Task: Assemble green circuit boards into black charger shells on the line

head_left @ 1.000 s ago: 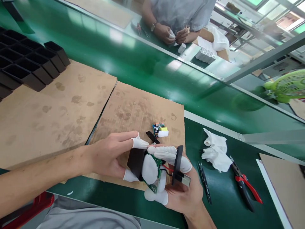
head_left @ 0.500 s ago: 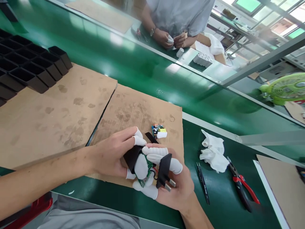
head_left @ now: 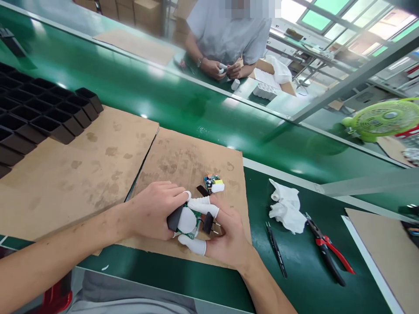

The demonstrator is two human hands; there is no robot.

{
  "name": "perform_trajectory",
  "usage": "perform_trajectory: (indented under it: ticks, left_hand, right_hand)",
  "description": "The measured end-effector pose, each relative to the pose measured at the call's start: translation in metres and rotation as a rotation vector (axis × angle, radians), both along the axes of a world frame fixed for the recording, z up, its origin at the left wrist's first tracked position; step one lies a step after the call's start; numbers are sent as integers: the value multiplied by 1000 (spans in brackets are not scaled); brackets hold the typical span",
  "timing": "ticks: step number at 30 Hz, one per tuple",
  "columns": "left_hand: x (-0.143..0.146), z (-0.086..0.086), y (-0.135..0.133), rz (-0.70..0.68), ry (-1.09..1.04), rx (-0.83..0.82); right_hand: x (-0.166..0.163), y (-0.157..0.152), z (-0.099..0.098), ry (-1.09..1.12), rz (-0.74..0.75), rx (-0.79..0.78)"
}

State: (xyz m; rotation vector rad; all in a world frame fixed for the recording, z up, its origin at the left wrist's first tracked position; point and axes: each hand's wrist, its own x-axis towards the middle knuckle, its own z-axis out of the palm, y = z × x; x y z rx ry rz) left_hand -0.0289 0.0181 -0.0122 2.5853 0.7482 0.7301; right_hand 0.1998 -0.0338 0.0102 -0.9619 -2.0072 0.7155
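My left hand (head_left: 153,211) grips a black plastic housing (head_left: 174,217) over the brown cardboard sheet (head_left: 183,161). My right hand (head_left: 222,233), with white finger cots, holds a green circuit board (head_left: 194,218) and the black plug face with metal pins (head_left: 209,223) wired to it. The board sits partly inside the housing. Both hands press together on the assembly. Just beyond them on the cardboard lie a second small circuit board (head_left: 212,181) and a black strip (head_left: 202,190).
Rows of black housings (head_left: 42,115) stand at the far left. White cloth (head_left: 286,207), black tweezers (head_left: 276,249) and red-handled pliers (head_left: 325,247) lie on the green mat at right. Across the green belt (head_left: 196,104) another person handles white parts. A green fan (head_left: 382,120) stands far right.
The plug face has swung in closer to the housing and the board has gone further into it. Both hands sit lower on the cardboard, and the view has tilted upward.
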Motion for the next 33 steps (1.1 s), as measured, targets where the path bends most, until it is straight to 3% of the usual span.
perform_trajectory:
  ticks: [10,17,21,24,27,30,33]
  left_hand:
    - [2,0,2,-7,-11,99]
    - [-4,-5,7,-108,-1,11]
    - [-13,-3,15,-9,-23,-32]
    - [-13,2,16,20,-162,-77]
    - [-8,6,12,-32,-323,-221]
    - [-4,7,8,-98,-449,-312]
    - [-4,7,8,-135,-524,-297]
  right_hand:
    - [2,-7,-11,-82,-48,226]
    - [2,-10,-5,-11,-88,184]
    - [12,-7,5,76,-129,177]
    - [18,-4,15,136,-153,96]
    - [21,-3,26,98,-124,-28]
    - [24,-2,33,-89,-47,-172]
    - [25,1,29,-327,-47,-274]
